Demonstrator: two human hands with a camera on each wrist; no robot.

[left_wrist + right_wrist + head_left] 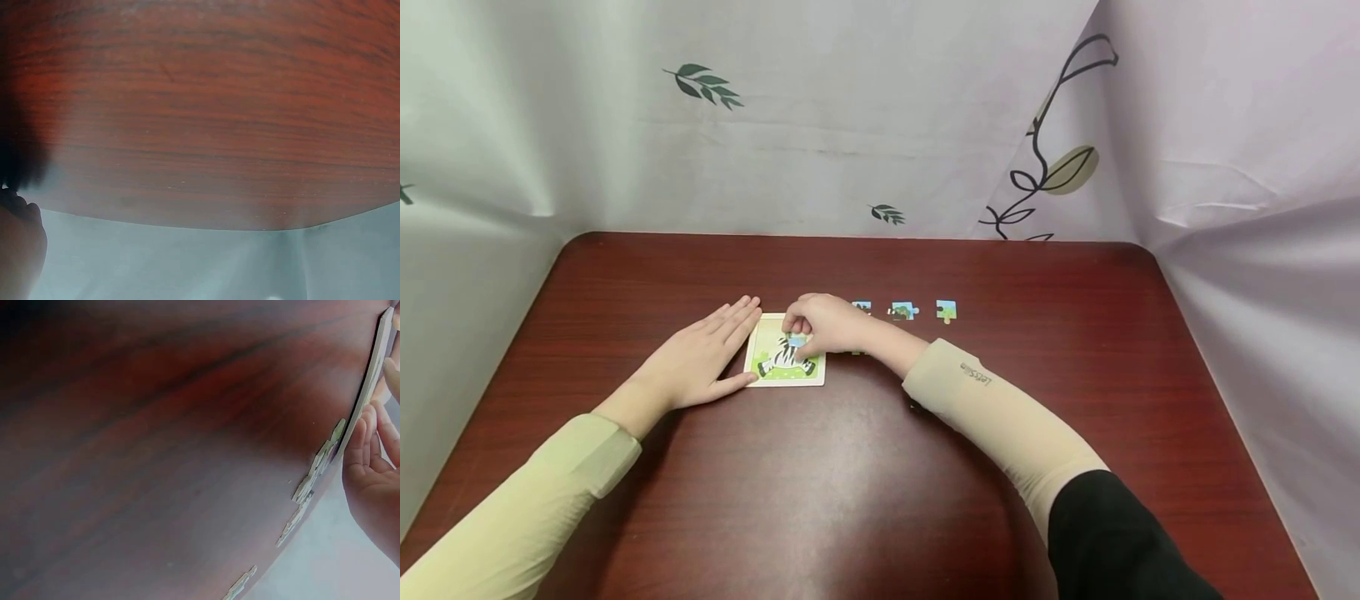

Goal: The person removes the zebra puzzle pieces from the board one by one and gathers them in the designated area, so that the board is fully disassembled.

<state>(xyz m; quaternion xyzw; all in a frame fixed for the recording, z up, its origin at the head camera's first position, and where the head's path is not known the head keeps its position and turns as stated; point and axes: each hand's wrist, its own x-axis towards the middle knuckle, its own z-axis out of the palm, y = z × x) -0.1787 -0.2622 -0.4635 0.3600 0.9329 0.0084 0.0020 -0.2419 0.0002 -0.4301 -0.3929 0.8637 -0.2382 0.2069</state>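
Note:
A square puzzle board with a pale border and a zebra picture lies on the table. Along its left side rests my left hand, palm down with fairly straight fingers, the fingertips and thumb at the edge. Over the board's right half, my right hand pinches a small light-blue puzzle piece between thumb and fingers, partly covered by them. In the right wrist view, the board appears edge-on, with the right hand beside it.
Loose puzzle pieces lie right of the board: a green and blue one, a darker one and another partly behind the right hand. The brown table has rounded far corners, with pale leaf-patterned curtains around it.

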